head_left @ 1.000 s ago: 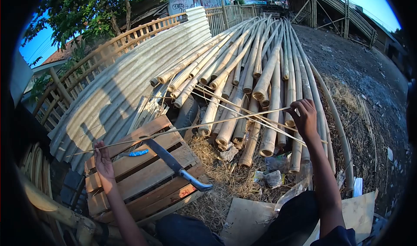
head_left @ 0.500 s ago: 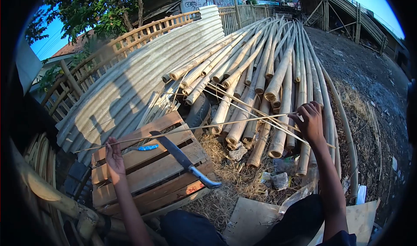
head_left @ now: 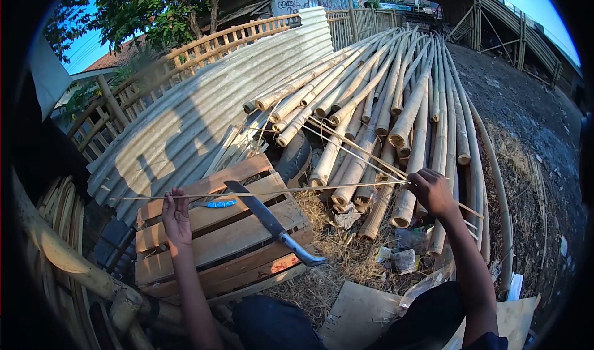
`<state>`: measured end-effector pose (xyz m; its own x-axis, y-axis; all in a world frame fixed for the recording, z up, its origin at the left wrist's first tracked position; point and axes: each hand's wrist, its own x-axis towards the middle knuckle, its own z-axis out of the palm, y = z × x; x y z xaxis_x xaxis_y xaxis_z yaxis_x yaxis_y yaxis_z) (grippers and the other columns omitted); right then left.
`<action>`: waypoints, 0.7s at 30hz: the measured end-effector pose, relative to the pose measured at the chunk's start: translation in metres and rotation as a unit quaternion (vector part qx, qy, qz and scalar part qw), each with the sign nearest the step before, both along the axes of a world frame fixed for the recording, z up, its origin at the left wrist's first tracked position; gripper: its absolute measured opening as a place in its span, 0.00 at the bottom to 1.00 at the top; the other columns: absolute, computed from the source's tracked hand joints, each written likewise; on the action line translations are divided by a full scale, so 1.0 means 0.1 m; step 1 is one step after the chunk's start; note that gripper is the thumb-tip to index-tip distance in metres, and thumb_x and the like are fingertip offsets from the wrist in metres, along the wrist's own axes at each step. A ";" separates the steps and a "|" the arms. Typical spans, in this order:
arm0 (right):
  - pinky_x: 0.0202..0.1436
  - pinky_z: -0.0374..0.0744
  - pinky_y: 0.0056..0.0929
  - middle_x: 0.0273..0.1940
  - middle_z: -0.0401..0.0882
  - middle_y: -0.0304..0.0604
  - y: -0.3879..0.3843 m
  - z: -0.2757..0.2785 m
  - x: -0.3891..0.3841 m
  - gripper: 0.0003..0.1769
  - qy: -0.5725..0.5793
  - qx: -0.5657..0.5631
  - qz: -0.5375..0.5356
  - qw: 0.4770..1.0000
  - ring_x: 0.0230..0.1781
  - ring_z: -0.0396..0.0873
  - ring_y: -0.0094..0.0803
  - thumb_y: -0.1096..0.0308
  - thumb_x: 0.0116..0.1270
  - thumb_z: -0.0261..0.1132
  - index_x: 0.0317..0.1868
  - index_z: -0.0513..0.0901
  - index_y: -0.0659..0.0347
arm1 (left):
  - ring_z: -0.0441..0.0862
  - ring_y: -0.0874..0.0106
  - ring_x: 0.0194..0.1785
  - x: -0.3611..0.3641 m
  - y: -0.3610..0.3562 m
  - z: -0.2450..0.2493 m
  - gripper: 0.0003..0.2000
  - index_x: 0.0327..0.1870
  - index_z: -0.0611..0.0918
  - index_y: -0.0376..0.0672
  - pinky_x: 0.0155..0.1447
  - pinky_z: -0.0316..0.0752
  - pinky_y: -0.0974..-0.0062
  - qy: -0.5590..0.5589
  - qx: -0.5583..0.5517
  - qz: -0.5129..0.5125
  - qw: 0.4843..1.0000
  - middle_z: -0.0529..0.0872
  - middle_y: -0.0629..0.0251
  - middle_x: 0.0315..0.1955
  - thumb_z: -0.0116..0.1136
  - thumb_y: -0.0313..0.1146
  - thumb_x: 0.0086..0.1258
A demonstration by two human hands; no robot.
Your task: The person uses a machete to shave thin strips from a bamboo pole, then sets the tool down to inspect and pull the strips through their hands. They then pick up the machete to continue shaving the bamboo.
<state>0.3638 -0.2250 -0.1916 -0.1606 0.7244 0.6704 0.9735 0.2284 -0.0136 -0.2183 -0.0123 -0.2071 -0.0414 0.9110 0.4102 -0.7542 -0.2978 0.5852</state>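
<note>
A long thin bamboo strip (head_left: 278,191) stretches almost level between my two hands, above a wooden crate. My right hand (head_left: 429,192) is closed in a pinch on its right end. At the left, my left hand (head_left: 177,219) has the strip between thumb and fingers, with a short end poking out beyond it. Below the strip, a machete (head_left: 263,217) with a metallic-looking handle lies across the slatted crate (head_left: 216,242). A small blue-handled knife (head_left: 219,204) rests on the slats, close to my left hand.
A large stack of bamboo poles (head_left: 408,115) spreads out ahead, with several thin strips (head_left: 365,155) lying across it. Corrugated sheeting (head_left: 204,109) stands at the left before a bamboo fence (head_left: 210,44). A thick bamboo pole (head_left: 62,257) is near my left side. Flat board (head_left: 362,316) lies between my legs.
The strip has levelled: my right hand is lower and slightly left, my left hand a little higher and to the right. The view has shifted slightly. Machete and knife still lie on the crate.
</note>
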 end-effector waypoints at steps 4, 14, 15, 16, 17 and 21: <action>0.24 0.73 0.44 0.25 0.78 0.46 0.04 -0.10 -0.09 0.11 0.028 -0.003 -0.066 0.997 0.23 0.79 0.48 0.64 0.67 0.64 0.33 0.73 0.59 | 0.77 0.60 0.64 0.19 -0.08 0.08 0.09 0.52 0.76 0.37 0.65 0.80 0.64 0.006 -0.022 0.027 0.999 0.80 0.55 0.55 0.53 0.28 0.76; 0.25 0.74 0.45 0.23 0.79 0.48 0.05 -0.04 -0.10 0.16 0.048 -0.037 -0.074 0.995 0.23 0.79 0.50 0.56 0.69 0.63 0.33 0.73 0.61 | 0.82 0.63 0.57 0.22 -0.11 0.17 0.08 0.49 0.77 0.38 0.59 0.84 0.68 -0.006 0.032 0.046 0.998 0.83 0.58 0.49 0.55 0.29 0.75; 0.26 0.74 0.45 0.23 0.79 0.48 0.01 0.03 -0.12 0.17 0.056 -0.065 -0.067 0.994 0.23 0.79 0.50 0.53 0.69 0.63 0.35 0.75 0.60 | 0.82 0.63 0.56 0.24 -0.14 0.16 0.08 0.49 0.76 0.39 0.58 0.85 0.68 0.007 0.039 0.041 0.998 0.83 0.59 0.47 0.55 0.30 0.75; 0.26 0.74 0.45 0.23 0.79 0.48 -0.02 0.08 -0.16 0.19 0.064 -0.095 -0.059 0.992 0.23 0.79 0.50 0.51 0.69 0.63 0.36 0.76 0.60 | 0.83 0.63 0.55 0.28 -0.19 0.16 0.07 0.49 0.76 0.39 0.57 0.86 0.68 0.021 0.045 0.037 0.998 0.83 0.60 0.45 0.56 0.30 0.74; 0.26 0.74 0.45 0.23 0.79 0.48 -0.03 0.12 -0.23 0.19 0.064 -0.094 -0.058 0.992 0.23 0.79 0.50 0.51 0.69 0.63 0.36 0.76 0.60 | 0.83 0.63 0.55 0.42 -0.29 0.19 0.07 0.49 0.76 0.39 0.57 0.86 0.68 0.021 0.046 0.038 0.998 0.83 0.60 0.45 0.56 0.30 0.74; 0.28 0.75 0.43 0.24 0.79 0.46 -0.05 0.21 -0.80 0.25 0.084 -0.159 0.056 0.982 0.26 0.81 0.47 0.42 0.67 0.62 0.39 0.78 0.59 | 0.85 0.63 0.52 1.18 -0.75 0.17 0.06 0.44 0.72 0.43 0.52 0.88 0.64 0.061 0.052 -0.034 0.996 0.83 0.59 0.40 0.56 0.28 0.73</action>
<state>0.2835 -0.2297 -0.1710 -0.1579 0.8855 0.4371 0.9200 0.2927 -0.2606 -0.1006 -0.0868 -0.1899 0.0760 0.8624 0.5005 -0.6997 -0.3115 0.6430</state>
